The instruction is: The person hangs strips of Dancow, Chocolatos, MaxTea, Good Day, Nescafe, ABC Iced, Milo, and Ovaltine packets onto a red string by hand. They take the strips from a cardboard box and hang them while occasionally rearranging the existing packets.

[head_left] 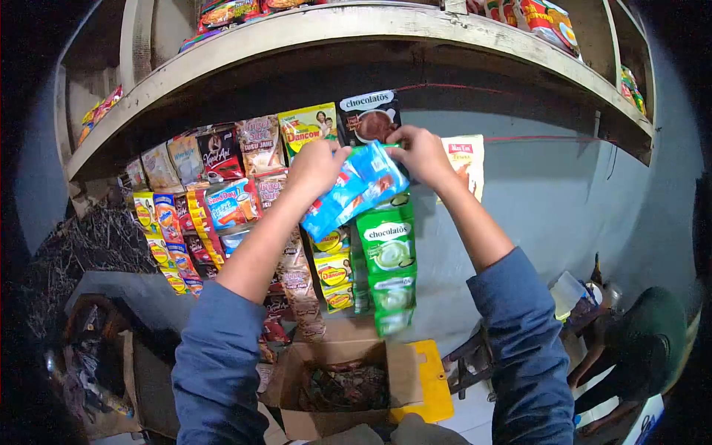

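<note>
Both hands are raised in front of the hanging sachet strips. My left hand (317, 169) is closed on the upper left part of a blue sachet strip (360, 187), which hangs tilted between the hands. My right hand (421, 154) pinches at the strip's upper right, just below the dark Chocolatos sachet (369, 119). Behind and below the blue strip hangs a green Chocolatos strip (389, 248). A yellow Dancow sachet (308, 127) is above my left hand. To the right of my right hand hangs a Max Tea sachet (469, 159).
A wooden shelf (356, 26) with packets runs overhead. More sachet strips (226, 204) hang at the left. Below are an open cardboard box (334, 423) and a yellow object (426, 386). A red string (534, 139) crosses the wall at the right.
</note>
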The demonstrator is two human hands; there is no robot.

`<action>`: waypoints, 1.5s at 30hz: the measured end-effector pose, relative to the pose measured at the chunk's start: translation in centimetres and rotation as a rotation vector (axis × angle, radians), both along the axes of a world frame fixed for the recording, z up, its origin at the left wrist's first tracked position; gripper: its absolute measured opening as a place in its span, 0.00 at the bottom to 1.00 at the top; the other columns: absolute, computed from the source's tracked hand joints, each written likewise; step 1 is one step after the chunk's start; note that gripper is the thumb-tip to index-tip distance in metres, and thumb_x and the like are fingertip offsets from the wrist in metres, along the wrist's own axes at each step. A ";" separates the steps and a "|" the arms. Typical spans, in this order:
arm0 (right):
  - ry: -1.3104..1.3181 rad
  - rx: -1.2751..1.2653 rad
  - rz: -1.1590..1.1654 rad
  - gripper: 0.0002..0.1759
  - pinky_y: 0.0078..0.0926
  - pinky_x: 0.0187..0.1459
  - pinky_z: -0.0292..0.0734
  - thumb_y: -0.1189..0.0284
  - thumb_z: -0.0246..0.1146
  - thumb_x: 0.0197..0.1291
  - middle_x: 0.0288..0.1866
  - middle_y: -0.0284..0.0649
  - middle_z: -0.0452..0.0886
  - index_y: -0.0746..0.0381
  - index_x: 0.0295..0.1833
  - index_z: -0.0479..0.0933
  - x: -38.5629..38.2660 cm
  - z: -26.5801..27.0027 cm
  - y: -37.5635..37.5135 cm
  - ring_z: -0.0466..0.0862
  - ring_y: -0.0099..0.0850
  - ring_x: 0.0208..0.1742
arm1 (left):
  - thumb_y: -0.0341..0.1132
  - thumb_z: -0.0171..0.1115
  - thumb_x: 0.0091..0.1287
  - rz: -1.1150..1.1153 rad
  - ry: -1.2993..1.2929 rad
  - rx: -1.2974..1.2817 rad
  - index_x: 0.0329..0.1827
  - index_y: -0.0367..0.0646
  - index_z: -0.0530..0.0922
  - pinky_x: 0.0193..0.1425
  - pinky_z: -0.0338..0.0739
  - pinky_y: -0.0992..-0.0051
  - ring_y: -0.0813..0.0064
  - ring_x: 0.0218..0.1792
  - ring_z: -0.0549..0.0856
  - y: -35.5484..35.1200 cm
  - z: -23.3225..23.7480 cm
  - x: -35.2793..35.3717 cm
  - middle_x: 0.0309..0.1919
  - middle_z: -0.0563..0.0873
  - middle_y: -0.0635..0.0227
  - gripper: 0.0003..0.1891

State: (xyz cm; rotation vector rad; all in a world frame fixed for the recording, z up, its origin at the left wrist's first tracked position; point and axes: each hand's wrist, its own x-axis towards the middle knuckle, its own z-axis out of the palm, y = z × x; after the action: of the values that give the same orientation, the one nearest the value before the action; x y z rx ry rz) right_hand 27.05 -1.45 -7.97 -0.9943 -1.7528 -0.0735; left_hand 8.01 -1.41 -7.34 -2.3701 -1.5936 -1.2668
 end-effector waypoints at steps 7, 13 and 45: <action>-0.130 0.224 -0.209 0.10 0.40 0.37 0.71 0.74 0.60 0.47 0.36 0.49 0.70 0.62 0.37 0.72 -0.8 -4.1 -2.6 0.75 0.48 0.36 | 0.46 0.54 0.58 0.051 -0.030 0.330 0.27 0.40 0.78 0.32 0.72 0.60 0.54 0.28 0.80 -2.3 -3.2 0.1 0.22 0.80 0.53 0.16; 0.096 -0.043 0.154 0.19 0.36 0.35 0.70 0.63 0.56 0.55 0.32 0.50 0.74 0.67 0.45 0.64 -2.3 -5.6 -5.4 0.77 0.44 0.33 | 0.38 0.57 0.59 -0.153 -0.562 0.284 0.26 0.38 0.73 0.28 0.70 0.72 0.74 0.22 0.77 -3.4 -6.5 -0.3 0.19 0.78 0.64 0.11; -0.579 -0.197 1.070 0.07 0.27 0.36 0.69 0.80 0.62 0.36 0.29 0.34 0.74 0.60 0.25 0.74 1.6 -8.5 -12.4 0.73 0.34 0.32 | 0.24 0.66 0.35 0.318 -0.343 0.705 0.24 0.51 0.84 0.49 0.67 0.71 0.68 0.47 0.73 -9.0 -16.0 -7.1 0.40 0.78 0.67 0.11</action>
State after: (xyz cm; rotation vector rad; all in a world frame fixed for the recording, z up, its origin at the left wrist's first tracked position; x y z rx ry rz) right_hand 28.66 -13.84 -16.43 -0.0342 -2.6571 0.5474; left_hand 0.89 -10.44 -23.36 -1.4808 -1.2143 -1.8270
